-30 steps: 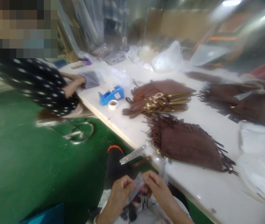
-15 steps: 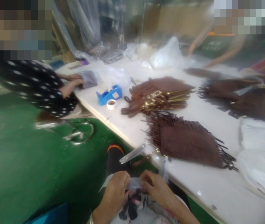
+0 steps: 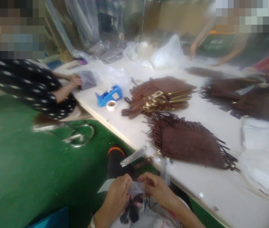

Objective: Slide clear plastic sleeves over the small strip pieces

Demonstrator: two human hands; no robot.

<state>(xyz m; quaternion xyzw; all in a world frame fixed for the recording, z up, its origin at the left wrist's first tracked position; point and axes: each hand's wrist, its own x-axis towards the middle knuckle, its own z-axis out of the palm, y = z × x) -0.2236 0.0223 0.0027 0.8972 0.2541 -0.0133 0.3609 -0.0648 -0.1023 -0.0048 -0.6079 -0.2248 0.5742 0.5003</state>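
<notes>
Both hands low at the frame's bottom edge, over the lap and just short of the surface [image 3: 219, 196]. Left hand [image 3: 119, 194] and right hand [image 3: 156, 188] now drawn close together, closer than a second ago, when the clear film [image 3: 136, 188] stood up between them as a longer tilted strip. Now bunched into a small wad, pinched from both sides: left grip closed on its near end, right grip closed on the other, fingertips almost meeting. Seemingly mid-fold or mid-opening of a small plastic sleeve; too blurred to tell which.

Nearest on the surface, a brown fringed bag [image 3: 188, 144], flat and untouched, with its gold clasp toward the hands and a clear strip [image 3: 134, 155] jutting off the edge beside it. Behind it, a stack of bags [image 3: 162, 95]; left of that, a blue tape dispenser [image 3: 109, 95] and a tape roll [image 3: 111, 105]. Further right, more bags [image 3: 243, 98] and white wrapping [image 3: 264, 152].

Across the corner, a co-worker in a dotted sleeve [image 3: 37, 85], hand on a grey pouch [image 3: 88, 79], much as before.
</notes>
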